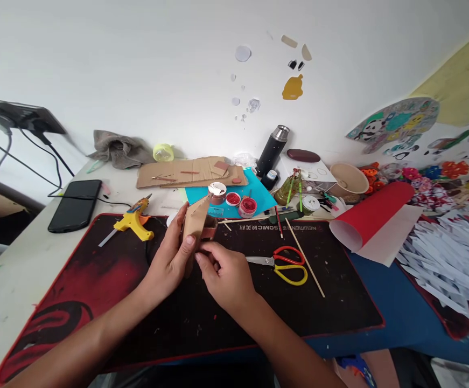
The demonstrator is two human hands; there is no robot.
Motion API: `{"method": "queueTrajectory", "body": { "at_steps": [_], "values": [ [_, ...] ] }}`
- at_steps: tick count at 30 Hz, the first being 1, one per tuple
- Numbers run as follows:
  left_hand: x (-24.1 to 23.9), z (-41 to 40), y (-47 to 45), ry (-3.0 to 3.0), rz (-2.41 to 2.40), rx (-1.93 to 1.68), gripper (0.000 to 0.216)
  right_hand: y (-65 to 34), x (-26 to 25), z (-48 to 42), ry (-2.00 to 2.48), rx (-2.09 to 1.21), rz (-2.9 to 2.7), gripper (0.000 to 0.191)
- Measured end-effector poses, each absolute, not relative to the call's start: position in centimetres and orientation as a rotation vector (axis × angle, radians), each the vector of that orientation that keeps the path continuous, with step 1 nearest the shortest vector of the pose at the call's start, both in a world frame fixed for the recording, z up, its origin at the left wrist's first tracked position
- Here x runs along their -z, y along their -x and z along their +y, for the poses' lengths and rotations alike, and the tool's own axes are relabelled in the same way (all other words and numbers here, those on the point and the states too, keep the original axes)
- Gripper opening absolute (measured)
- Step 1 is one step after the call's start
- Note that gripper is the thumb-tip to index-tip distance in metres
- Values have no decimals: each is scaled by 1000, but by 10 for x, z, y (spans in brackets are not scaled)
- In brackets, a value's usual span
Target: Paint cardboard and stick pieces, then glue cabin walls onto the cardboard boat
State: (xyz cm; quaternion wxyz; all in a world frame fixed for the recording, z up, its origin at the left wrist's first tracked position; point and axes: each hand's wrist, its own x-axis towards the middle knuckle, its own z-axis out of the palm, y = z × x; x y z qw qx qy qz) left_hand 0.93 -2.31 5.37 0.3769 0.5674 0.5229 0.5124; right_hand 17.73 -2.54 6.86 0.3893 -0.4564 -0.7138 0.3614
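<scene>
My left hand (169, 258) grips a small brown cardboard model (196, 223) with a pointed top, holding it upright over the black and red desk mat (97, 280). My right hand (224, 272) pinches the model's lower right edge with fingers pressed together. A yellow glue gun (135, 221) lies on the mat to the left of my hands. Red and yellow scissors (285, 264) lie to the right, beside a thin wooden stick (305, 257).
Small paint pots (240, 202) sit on teal paper behind the model, with cardboard sheets (189, 172), a black flask (272, 151), a paper cup (349, 180) and a red paper roll (373, 213). A phone (76, 205) lies at the left. White paper strips (444, 258) cover the right.
</scene>
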Motion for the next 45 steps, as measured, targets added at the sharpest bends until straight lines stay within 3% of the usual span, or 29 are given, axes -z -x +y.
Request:
{"method": "queueTrajectory", "body": {
  "at_steps": [21,31,45],
  "values": [
    [-40,-25,-19,-1763,1305,-1260,69,-169,-65,-27,1230,-984,-1684,29],
    [-41,-22,-15,-1627,1366,-1262,72,-168,-66,-34,1233,-927,-1697,22],
    [-45,-16,-16,-1471,1397,-1391,75,-178,-66,-36,1085,-921,-1713,31]
  ]
}}
